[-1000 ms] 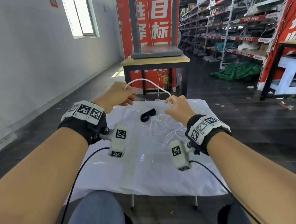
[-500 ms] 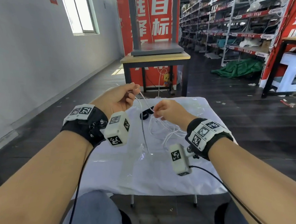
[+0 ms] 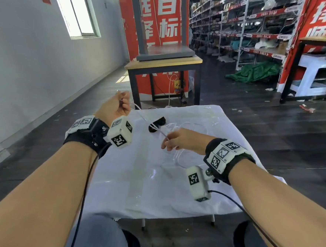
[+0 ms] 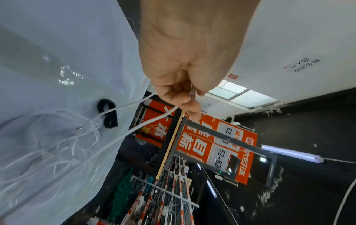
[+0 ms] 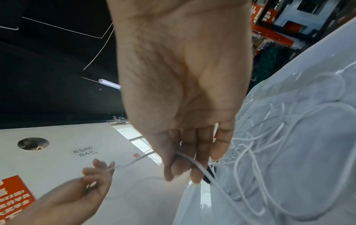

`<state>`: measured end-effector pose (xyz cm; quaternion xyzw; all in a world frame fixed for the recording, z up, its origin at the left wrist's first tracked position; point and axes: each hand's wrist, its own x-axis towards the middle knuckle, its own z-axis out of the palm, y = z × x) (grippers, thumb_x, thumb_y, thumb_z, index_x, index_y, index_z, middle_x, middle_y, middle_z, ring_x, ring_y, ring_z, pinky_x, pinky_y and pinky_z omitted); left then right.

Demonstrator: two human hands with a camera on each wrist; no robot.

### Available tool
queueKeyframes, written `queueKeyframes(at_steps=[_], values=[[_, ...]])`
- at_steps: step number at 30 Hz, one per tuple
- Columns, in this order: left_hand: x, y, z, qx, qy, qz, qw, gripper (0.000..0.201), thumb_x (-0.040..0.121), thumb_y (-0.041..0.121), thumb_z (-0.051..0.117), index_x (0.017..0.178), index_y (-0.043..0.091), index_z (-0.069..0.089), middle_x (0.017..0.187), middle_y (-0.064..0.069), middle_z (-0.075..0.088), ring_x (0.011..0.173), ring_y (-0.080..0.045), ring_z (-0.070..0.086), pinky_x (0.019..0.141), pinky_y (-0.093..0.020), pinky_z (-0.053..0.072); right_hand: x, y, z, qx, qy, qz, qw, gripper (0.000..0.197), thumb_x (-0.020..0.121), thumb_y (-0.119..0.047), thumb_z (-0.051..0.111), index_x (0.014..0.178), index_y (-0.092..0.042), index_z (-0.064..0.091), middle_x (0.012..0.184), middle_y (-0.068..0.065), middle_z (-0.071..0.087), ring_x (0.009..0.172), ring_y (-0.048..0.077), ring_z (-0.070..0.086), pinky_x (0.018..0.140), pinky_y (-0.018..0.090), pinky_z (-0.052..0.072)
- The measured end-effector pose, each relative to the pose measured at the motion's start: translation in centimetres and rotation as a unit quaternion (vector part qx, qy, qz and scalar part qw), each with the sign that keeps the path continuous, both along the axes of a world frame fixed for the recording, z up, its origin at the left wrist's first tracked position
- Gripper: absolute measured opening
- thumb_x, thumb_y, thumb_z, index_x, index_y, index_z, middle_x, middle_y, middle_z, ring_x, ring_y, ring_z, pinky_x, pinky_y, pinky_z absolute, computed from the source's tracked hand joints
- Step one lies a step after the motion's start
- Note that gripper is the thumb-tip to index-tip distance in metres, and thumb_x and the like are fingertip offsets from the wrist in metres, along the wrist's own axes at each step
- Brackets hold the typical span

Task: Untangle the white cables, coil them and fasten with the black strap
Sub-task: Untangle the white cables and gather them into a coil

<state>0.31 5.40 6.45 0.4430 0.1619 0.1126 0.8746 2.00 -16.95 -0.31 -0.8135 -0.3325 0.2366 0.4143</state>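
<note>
Thin white cables (image 3: 177,155) lie tangled on the white-covered table (image 3: 172,191), seen too in the left wrist view as cables (image 4: 63,146) and in the right wrist view as cables (image 5: 285,137). My left hand (image 3: 117,106) is raised off the table's far left corner and pinches a cable end (image 4: 134,103). From it two strands run down to my right hand (image 3: 178,141), which pinches the cable (image 5: 190,159) between thumb and fingers above the tangle. The black strap (image 3: 157,124) lies curled on the cloth just beyond the right hand, also visible as the strap (image 4: 108,114).
A wooden table with black legs (image 3: 164,65) stands just beyond the work table, in front of red banners. Warehouse shelving (image 3: 241,32) fills the right background, and a grey wall (image 3: 37,56) runs along the left. My knees sit under the near edge.
My left hand has drawn the cable end up and out to the left, stretching the strand. My right hand has dropped lower toward the tangle, still holding the cable.
</note>
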Motion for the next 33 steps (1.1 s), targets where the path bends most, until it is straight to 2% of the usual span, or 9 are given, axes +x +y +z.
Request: queueKeyframes(at_steps=[5,8,12,16,18,21,26,30,33], values=[[-1.0,2.6,-2.9,0.136,0.143,0.008,0.980,0.041,0.096,0.041,0.051,0.103,0.001,0.044,0.083,-0.020,0.067,0.053,-0.017,0.062,0.045,-0.019,0.049,1.6,-1.4,-1.6,0.054,-0.004,-0.114,0.992,0.023,0.097,-0.014,0.049,0.083,-0.010,0.067,0.076,0.003,0.064,0.078,0.016,0.058,0.071,0.020,0.045],[-1.9,1.1,-4.2,0.348,0.253,-0.147,0.890,0.061,0.096,0.046,0.050,0.122,-0.009,0.051,0.111,-0.020,0.065,0.070,-0.022,0.072,0.048,-0.020,0.052,2.0,-1.6,-2.4,0.112,0.042,-0.161,0.980,0.020,0.096,-0.014,0.052,0.082,-0.009,0.065,0.073,0.006,0.064,0.077,0.019,0.060,0.073,0.024,0.050],[-1.4,-2.6,-4.8,0.607,0.095,-0.112,0.781,0.025,0.098,0.030,0.050,0.112,0.017,0.066,0.112,0.001,0.067,0.089,-0.012,0.064,0.072,-0.019,0.046,2.4,-1.4,-3.0,0.143,0.063,-0.161,0.974,0.019,0.098,-0.013,0.048,0.092,-0.007,0.065,0.073,0.005,0.063,0.071,0.013,0.063,0.078,0.027,0.052],[0.3,-4.7,-5.8,0.714,-0.028,-0.163,0.680,0.032,0.093,0.019,0.061,0.124,0.024,0.062,0.121,0.014,0.060,0.099,0.002,0.052,0.076,0.002,0.036,2.9,-1.1,-2.9,0.167,0.075,-0.140,0.973,0.018,0.097,-0.016,0.051,0.090,-0.010,0.066,0.069,0.002,0.061,0.074,0.015,0.064,0.079,0.028,0.052],[1.8,-5.2,-7.0,0.698,-0.037,-0.183,0.691,0.025,0.092,0.020,0.062,0.116,0.020,0.067,0.111,0.008,0.068,0.095,0.000,0.060,0.084,-0.003,0.042,3.7,-1.2,-3.1,0.190,0.080,-0.136,0.969,0.018,0.098,-0.016,0.051,0.091,-0.010,0.066,0.068,0.002,0.059,0.073,0.016,0.065,0.077,0.027,0.050],[2.7,-5.3,-8.1,0.629,-0.031,-0.140,0.764,0.023,0.095,0.029,0.057,0.104,0.015,0.073,0.090,0.001,0.074,0.086,-0.010,0.068,0.090,-0.028,0.052,4.0,-1.5,-3.2,0.226,0.106,-0.136,0.959,0.020,0.099,-0.017,0.048,0.096,-0.006,0.065,0.067,0.002,0.055,0.072,0.016,0.066,0.079,0.029,0.050],[3.9,-5.5,-10.2,0.523,-0.001,-0.109,0.845,0.032,0.101,0.029,0.041,0.103,0.012,0.069,0.089,-0.005,0.073,0.076,-0.012,0.068,0.080,-0.029,0.053,4.4,-1.6,-4.6,0.217,0.168,-0.098,0.957,0.030,0.102,-0.026,0.040,0.089,-0.008,0.061,0.061,0.001,0.049,0.067,0.014,0.065,0.077,0.028,0.053],[4.4,-5.2,-10.8,0.545,0.018,-0.084,0.834,0.028,0.100,0.025,0.043,0.101,0.012,0.069,0.079,-0.004,0.066,0.065,-0.011,0.058,0.067,-0.021,0.049,4.8,-1.3,-6.0,0.235,0.224,-0.091,0.942,0.032,0.103,-0.022,0.036,0.082,-0.008,0.055,0.051,-0.004,0.037,0.050,0.013,0.045,0.056,0.024,0.042],[4.0,-4.2,-10.8,0.508,0.074,-0.142,0.846,0.022,0.097,0.024,0.053,0.099,0.010,0.070,0.069,0.001,0.053,0.058,-0.008,0.045,0.054,-0.011,0.043,6.2,-1.9,-6.1,0.337,0.233,-0.202,0.890,0.033,0.103,-0.018,0.034,0.076,-0.010,0.051,0.047,-0.008,0.029,0.041,0.008,0.027,0.048,0.021,0.030]])
